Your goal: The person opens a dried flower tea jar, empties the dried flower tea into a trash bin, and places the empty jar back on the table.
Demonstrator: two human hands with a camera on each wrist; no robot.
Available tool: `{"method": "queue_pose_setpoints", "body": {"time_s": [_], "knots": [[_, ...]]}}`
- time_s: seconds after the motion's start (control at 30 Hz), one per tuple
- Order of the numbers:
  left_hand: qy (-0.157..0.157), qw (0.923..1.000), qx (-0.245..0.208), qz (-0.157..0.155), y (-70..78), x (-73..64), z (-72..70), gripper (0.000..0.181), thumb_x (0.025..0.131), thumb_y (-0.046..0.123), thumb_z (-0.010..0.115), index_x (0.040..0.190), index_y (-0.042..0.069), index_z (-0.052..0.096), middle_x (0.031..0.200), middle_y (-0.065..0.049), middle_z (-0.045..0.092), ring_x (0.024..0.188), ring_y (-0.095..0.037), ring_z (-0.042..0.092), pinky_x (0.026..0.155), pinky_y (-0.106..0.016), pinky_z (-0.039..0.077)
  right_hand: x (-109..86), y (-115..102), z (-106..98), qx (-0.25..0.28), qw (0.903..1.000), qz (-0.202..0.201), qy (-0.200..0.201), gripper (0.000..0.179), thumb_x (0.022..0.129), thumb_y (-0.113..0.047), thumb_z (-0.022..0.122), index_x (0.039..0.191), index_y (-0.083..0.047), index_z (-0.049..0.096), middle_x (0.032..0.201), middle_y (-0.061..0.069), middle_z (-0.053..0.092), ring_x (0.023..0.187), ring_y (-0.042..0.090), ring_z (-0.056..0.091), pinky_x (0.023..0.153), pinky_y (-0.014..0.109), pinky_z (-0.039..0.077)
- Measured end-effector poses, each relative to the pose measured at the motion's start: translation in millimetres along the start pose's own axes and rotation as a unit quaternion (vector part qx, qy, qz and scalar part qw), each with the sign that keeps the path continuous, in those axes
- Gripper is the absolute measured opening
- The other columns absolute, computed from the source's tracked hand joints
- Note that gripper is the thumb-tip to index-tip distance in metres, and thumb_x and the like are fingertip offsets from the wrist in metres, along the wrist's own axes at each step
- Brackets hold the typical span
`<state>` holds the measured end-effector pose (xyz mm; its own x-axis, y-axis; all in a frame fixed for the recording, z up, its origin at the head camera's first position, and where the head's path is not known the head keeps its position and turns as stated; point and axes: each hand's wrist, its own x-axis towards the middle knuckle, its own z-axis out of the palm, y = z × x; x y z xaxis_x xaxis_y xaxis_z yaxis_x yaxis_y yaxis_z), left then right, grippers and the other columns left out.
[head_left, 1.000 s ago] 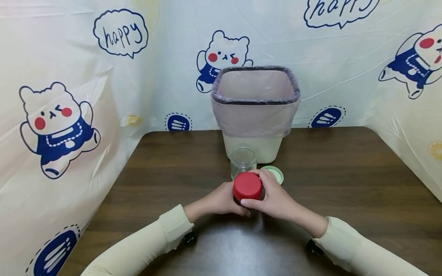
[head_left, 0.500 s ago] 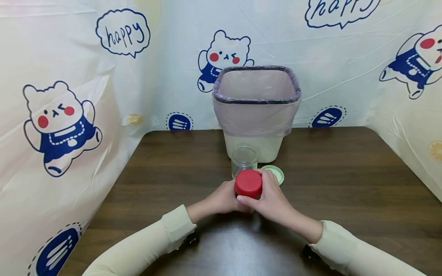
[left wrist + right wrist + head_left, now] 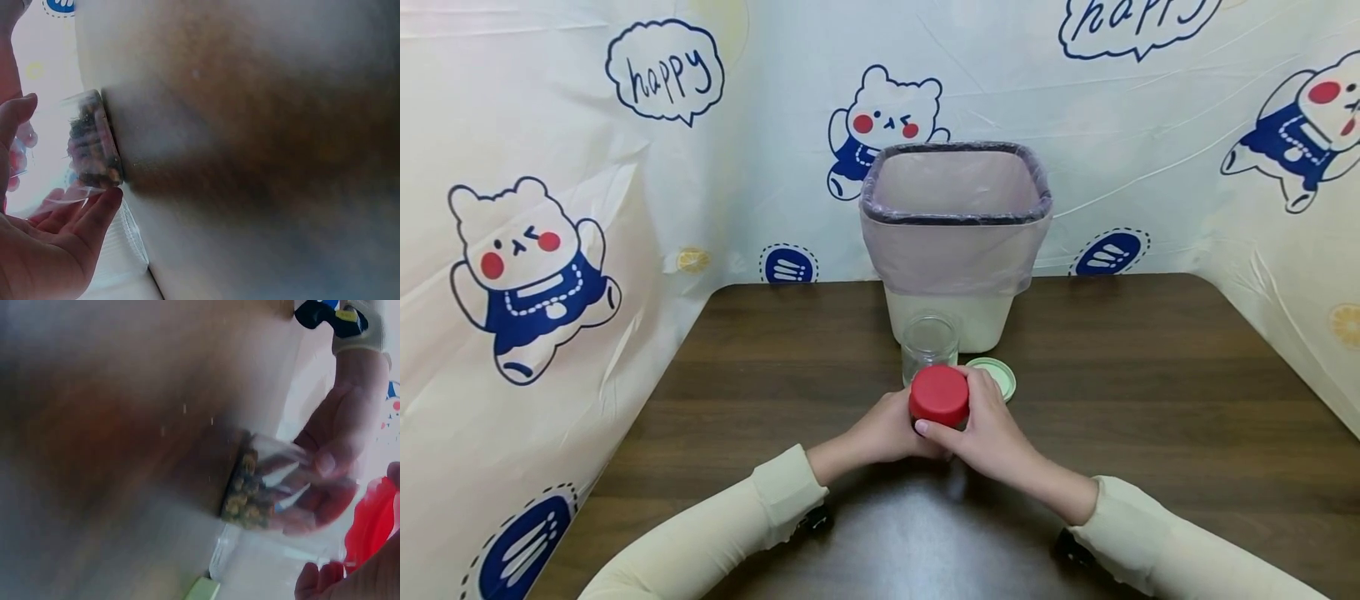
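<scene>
A clear jar with a red lid stands at the middle of the table, small brown and dark green pieces lying in its bottom. My left hand holds the jar low round its body. Above it, my right hand grips the red lid by the side, with the thumb in front. Whether the lid is loose from the jar, I cannot tell. Just behind stands an open, clear glass jar, its lower part hidden by the hands. A pale green lid lies right of that jar.
A cream bin with a translucent purple liner stands at the back of the brown wooden table. Printed cloth hangs behind the table and along both sides.
The red lid has risen slightly in the head view. My right thumb has shifted a little left and up around the lid, and my left thumb has gone under the right hand.
</scene>
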<state>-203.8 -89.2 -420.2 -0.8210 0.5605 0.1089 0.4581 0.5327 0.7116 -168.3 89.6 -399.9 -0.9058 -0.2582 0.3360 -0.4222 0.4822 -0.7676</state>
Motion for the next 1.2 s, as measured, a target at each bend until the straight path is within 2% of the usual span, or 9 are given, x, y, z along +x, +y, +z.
{"method": "queue_pose_setpoints", "body": {"time_s": [0.47, 0.67, 0.87, 1.03, 1.2], "knots": [[-0.019, 0.9993, -0.031, -0.007, -2.3, -2.0, -3.5, 0.070, 0.068, 0.032, 0.089, 0.126, 0.017, 0.053, 0.112, 0.010, 0.063, 0.100, -0.005, 0.059, 0.086, -0.027, 0.048, 11.5, 16.6, -11.5, 0.082, 0.9933, -0.010, -0.081, 0.070, 0.076, -0.026, 0.084, 0.132, -0.011, 0.046, 0.126, 0.002, 0.052, 0.114, 0.019, 0.051, 0.092, 0.042, 0.047], [-0.032, 0.9983, -0.049, -0.010, -3.8, -1.8, -4.3, 0.066, 0.070, 0.031, 0.088, 0.125, 0.020, 0.053, 0.112, 0.012, 0.061, 0.100, -0.004, 0.058, 0.086, -0.028, 0.048, 16.7, 19.7, -16.0, 0.120, 0.9858, -0.023, -0.115, 0.068, 0.077, -0.021, 0.083, 0.133, -0.012, 0.046, 0.127, 0.002, 0.052, 0.113, 0.020, 0.052, 0.090, 0.040, 0.049], [-0.036, 0.9984, -0.043, 0.002, -4.0, -0.4, -4.7, 0.066, 0.070, 0.032, 0.088, 0.124, 0.019, 0.053, 0.112, 0.011, 0.062, 0.101, -0.005, 0.058, 0.087, -0.028, 0.048, 19.9, 24.2, -19.8, 0.151, 0.9777, -0.039, -0.141, 0.066, 0.078, -0.017, 0.080, 0.135, -0.013, 0.047, 0.127, 0.002, 0.053, 0.113, 0.022, 0.052, 0.088, 0.039, 0.050], [-0.042, 0.9982, -0.041, 0.009, -3.8, 1.0, -5.9, 0.065, 0.070, 0.030, 0.088, 0.124, 0.018, 0.053, 0.112, 0.010, 0.062, 0.101, -0.005, 0.058, 0.087, -0.029, 0.048, 22.0, 27.1, -21.9, 0.160, 0.9737, -0.044, -0.156, 0.066, 0.079, -0.016, 0.079, 0.136, -0.015, 0.046, 0.129, 0.001, 0.052, 0.115, 0.022, 0.051, 0.090, 0.041, 0.049], [-0.045, 0.9982, -0.040, 0.007, -4.3, 1.2, -6.3, 0.065, 0.071, 0.030, 0.088, 0.124, 0.018, 0.053, 0.112, 0.011, 0.062, 0.102, -0.005, 0.058, 0.088, -0.028, 0.048, 21.2, 25.7, -23.0, 0.143, 0.9757, -0.054, -0.157, 0.067, 0.080, -0.018, 0.079, 0.137, -0.014, 0.044, 0.130, 0.001, 0.052, 0.116, 0.021, 0.050, 0.091, 0.041, 0.048]]}}
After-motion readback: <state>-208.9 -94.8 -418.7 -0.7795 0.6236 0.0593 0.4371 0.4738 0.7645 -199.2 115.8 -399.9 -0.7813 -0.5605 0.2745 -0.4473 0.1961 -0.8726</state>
